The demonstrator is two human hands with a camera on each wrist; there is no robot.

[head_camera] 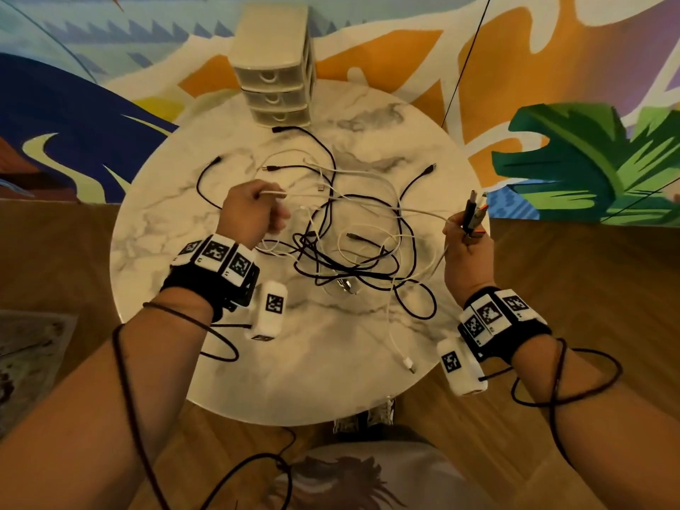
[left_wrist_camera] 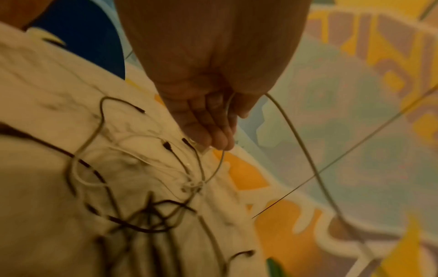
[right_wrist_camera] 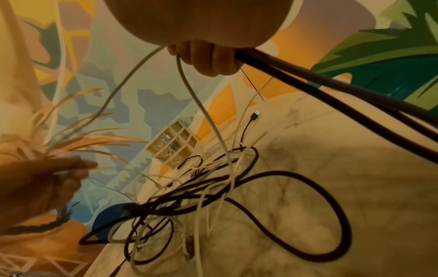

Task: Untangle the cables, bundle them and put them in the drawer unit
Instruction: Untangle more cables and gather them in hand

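Round marble table (head_camera: 154, 230), one tangle of cables (head_camera: 353, 248) at its centre, black and white mixed. Exact cable count: can't tell, they cross too much. Loose plug ends I can count lying on the top in the head view: about six black or dark, plus one white plug (head_camera: 407, 363) near the front edge.

One drawer unit (head_camera: 274, 64) at the far edge of the table, three drawers stacked, all closed. One black plug end (head_camera: 278, 129) lies just in front of its bottom drawer. No cable is in the unit.

Left hand (head_camera: 254, 211) is raised over the left part of the tangle, fingers curled, pinching one white cable near its plug (head_camera: 274, 193); the plug sticks out to the right past the fingers. In the left wrist view the thin cable runs through the curled fingers (left_wrist_camera: 208, 127) and drops to the pile.

Right hand (head_camera: 465, 248) is at the right edge of the table, fingers closed round a bunch of plug ends (head_camera: 474, 211) pointing up. Looks like three or four, at least one black and one with red on it; exact number unclear. The right wrist view shows two white leads and a thick black one running out of the fist (right_wrist_camera: 208, 58) down to the tangle.

Two wrist rigs, one on each forearm, each with its own black lead looping down.
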